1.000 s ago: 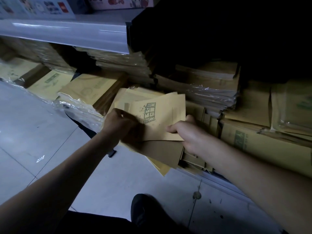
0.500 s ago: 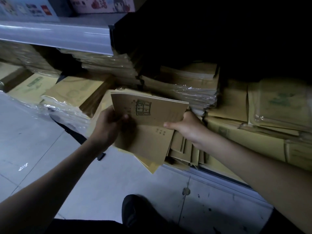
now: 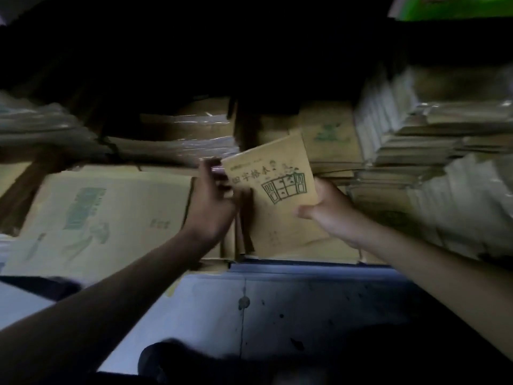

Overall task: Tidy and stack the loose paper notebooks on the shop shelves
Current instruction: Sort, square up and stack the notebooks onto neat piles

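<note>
- The right hand [image 3: 327, 209] is gripping one thin notebook [image 3: 270, 173] by its lower right corner, with the thumb under the cover's bottom edge.
- The notebook is showing a kraft-brown cover printed in dark green: a row of characters above a drawing of a gridded, window-like frame with small figures on top. It is tilting, with its left side lower than its right.
- It is hanging just above a loose pile of notebooks [image 3: 277, 234] that is lying unevenly on the shelf [image 3: 291, 266], some of them standing on edge.
- The left hand [image 3: 211, 207] is reaching in just beside the notebook's left edge with its fingers stretched out and gripping nothing. Motion blur is hiding whether it is touching the pile.
- A large flat pack [image 3: 97, 218] with pale green print is crowding the left side. Plastic-wrapped bundles [image 3: 188, 134] are sitting behind, and tall stacks [image 3: 416, 140] are closing off the right.
- Open room is lying only toward the shelf's front lip, where the grey floor [image 3: 277, 307] is showing below.
- Counted: two hands and one held notebook. The blur is making the piled and stacked copies impossible to count.
</note>
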Motion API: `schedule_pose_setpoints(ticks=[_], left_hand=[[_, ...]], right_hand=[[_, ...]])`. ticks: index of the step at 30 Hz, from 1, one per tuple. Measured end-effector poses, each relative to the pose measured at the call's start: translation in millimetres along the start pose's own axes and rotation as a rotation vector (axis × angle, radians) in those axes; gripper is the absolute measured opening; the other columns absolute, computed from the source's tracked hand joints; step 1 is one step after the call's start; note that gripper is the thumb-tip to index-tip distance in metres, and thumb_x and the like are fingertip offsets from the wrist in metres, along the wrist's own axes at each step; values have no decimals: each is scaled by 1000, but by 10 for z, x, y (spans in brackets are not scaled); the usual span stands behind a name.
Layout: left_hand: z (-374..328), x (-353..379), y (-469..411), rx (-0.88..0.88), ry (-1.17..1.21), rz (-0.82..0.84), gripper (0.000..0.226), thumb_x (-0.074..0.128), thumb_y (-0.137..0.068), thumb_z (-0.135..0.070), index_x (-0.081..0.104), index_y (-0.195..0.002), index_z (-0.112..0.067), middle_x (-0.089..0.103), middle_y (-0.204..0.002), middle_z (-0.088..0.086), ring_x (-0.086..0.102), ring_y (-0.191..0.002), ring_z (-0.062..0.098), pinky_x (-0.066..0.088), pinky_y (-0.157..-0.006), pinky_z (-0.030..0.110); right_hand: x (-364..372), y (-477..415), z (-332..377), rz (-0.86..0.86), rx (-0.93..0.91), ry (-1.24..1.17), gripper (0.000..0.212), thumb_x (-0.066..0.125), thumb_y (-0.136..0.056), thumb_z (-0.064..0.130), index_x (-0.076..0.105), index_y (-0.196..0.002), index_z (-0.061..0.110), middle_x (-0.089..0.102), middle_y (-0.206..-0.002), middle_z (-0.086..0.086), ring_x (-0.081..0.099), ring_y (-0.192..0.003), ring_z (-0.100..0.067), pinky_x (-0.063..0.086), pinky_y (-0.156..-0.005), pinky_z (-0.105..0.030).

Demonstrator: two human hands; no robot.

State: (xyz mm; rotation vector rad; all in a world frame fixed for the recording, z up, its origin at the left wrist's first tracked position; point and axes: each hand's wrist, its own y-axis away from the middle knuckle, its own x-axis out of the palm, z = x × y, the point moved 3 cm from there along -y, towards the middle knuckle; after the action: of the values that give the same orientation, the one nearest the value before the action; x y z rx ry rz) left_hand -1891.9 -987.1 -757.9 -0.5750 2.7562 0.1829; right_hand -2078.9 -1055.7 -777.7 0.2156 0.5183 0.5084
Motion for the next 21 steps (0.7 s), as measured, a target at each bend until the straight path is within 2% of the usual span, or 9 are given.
schedule_pose_setpoints(ticks=[2,5,9,11,12,13,14,18,21], left_hand=[[181,473,134,-289,198,194,52,62,-89,0,37,-129,-21,61,-116,8,63,-102,20,60,-75,39],[318,1077,339,-479,186,514,43,54,-92,6,43,-125,-19,63,-102,11,64,-84,21,58,-57,30],[398,1668,373,-585,80,708,49,52,-88,14,46,-127,-15,61,-96,13,64,-83,30,60,-73,43],[413,1894,287,-545,4,743,44,55,-86,14,53,-120,-14,64,-96,14,66,-86,31,59,-81,47],[418,1996,222,-507,-42,734,40,57,-85,12,56,-116,-13,66,-97,15,67,-90,33,58,-84,50],[432,2102,146,-467,-90,713,38,59,-84,10,57,-116,-10,67,-98,17,67,-93,35,57,-86,52],[445,2201,76,-437,-129,688,41,62,-83,7,58,-121,-8,69,-100,18,68,-94,36,57,-84,51],[410,2531,-94,-316,-271,654,30,66,-82,-5,65,-112,-9,71,-99,12,69,-90,27,57,-68,30],[372,2746,-109,-213,-385,693,22,61,-87,-11,68,-107,-8,68,-103,8,64,-95,24,51,-69,28]], right_hand=[[-272,42,-295,63,166,-172,44,62,-86,-1,54,-117,28,64,-113,10,56,-110,-12,45,-98,-34],[-602,145,-693,178,462,-321,43,53,-87,-8,58,-121,16,67,-117,-4,60,-108,-21,49,-92,-38],[-916,229,-1092,91,725,45,24,57,-82,-1,57,-106,4,58,-116,-15,55,-104,-28,47,-88,-37],[-998,174,-1213,-48,688,253,45,58,-85,1,46,-128,-1,50,-127,-17,50,-115,-30,47,-91,-37],[-1030,156,-1254,-124,673,304,61,56,-87,3,31,-143,0,46,-137,-19,48,-122,-32,47,-92,-35],[-1061,148,-1278,-184,651,360,69,54,-91,6,17,-150,3,43,-141,-19,47,-125,-33,47,-89,-33],[-1097,146,-1273,-232,604,422,68,52,-93,9,15,-150,7,43,-140,-18,46,-126,-33,45,-86,-35],[-1170,138,-1376,-235,443,755,50,59,-86,15,42,-133,15,41,-135,-17,37,-128,-36,41,-98,-45],[-1137,92,-1530,-163,479,966,50,64,-80,34,46,-126,25,33,-137,-13,33,-127,-36,39,-100,-52]])
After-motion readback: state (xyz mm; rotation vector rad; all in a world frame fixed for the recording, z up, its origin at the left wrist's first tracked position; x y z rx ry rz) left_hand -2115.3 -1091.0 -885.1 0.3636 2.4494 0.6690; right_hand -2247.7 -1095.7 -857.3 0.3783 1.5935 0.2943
